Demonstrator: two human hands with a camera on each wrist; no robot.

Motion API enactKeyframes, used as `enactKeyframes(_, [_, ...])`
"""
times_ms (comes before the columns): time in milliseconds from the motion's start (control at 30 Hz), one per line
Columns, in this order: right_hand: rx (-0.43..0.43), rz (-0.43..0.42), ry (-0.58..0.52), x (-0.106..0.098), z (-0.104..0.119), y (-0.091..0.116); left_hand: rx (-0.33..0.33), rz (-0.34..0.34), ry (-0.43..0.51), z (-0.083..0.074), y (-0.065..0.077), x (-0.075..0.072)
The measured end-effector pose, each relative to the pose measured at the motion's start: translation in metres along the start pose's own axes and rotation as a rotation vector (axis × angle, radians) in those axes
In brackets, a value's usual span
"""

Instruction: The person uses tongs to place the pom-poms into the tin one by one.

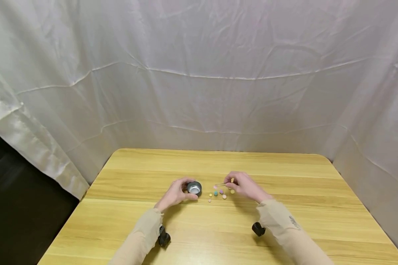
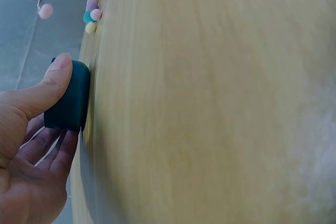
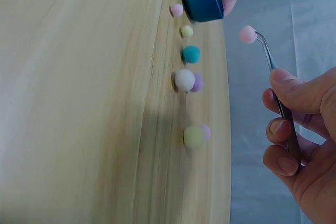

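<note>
Between thumb and fingers of the right hand point(image 1: 243, 185): thin tweezers point(image 3: 268, 55) with a bent end, pinched. At the tips, to the left of the right hand: a pink ball point(image 3: 248, 34), small and fuzzy by the looks of it, held up off the worktop point(image 1: 202, 232). Looks like the lift-and-carry part of the work, with just one ball up. For the next move, probably best to go slow and steady toward the other hand, with a soft, even pinch so as not to flick the ball away or bump the rest.

Down by the right hand, on the worktop: a big yellow ball point(image 3: 193, 138) with a lilac ball point(image 3: 206, 131) right beside. Further left from there: a white ball point(image 3: 184, 80) close by a purple ball point(image 3: 198, 82), then a teal ball point(image 3: 191, 54), then a small yellow ball point(image 3: 187, 31). Closest to the left hand point(image 1: 176, 193): another small ball, pale pink point(image 3: 177, 10).

Around a dark cup point(image 3: 202, 1): thumb of the left hand on one side, fingers curled on the other. Seems upright, mouth up, at the worktop. Inside, shiny silver, with no ball to be seen, but too small to be quite sure.

Far past both hands: a pale, creased curtain point(image 1: 219, 106).
</note>
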State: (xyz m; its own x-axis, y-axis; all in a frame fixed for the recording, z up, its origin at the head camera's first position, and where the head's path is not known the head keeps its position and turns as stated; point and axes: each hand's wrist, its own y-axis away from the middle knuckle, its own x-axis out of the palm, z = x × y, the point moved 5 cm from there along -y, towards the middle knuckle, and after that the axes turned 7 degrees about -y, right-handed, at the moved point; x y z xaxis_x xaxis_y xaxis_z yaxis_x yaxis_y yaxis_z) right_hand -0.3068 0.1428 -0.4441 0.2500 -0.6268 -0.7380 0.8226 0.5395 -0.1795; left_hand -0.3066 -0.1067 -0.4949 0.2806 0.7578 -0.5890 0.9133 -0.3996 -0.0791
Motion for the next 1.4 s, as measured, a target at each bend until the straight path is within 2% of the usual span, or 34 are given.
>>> enactKeyframes(167, [0.023, -0.011, -0.028, 0.004, 0.007, -0.006, -0.001, 0.005, 0.000, 0.001, 0.000, 0.000])
enactKeyframes(400, [-0.008, -0.038, -0.010, 0.012, 0.014, -0.017, 0.001, 0.000, -0.016, 0.001, 0.000, 0.000])
enactKeyframes(733, [0.010, -0.026, -0.020, 0.026, 0.020, -0.027, -0.004, -0.008, -0.026, 0.001, 0.000, 0.000])
enactKeyframes(1100, [0.001, -0.041, 0.001, 0.037, 0.022, -0.035, -0.002, -0.013, -0.026, 0.000, -0.001, 0.000])
enactKeyframes(1400, [0.042, -0.043, -0.006, 0.043, 0.021, -0.038, -0.001, -0.013, -0.023, 0.000, -0.001, 0.000])
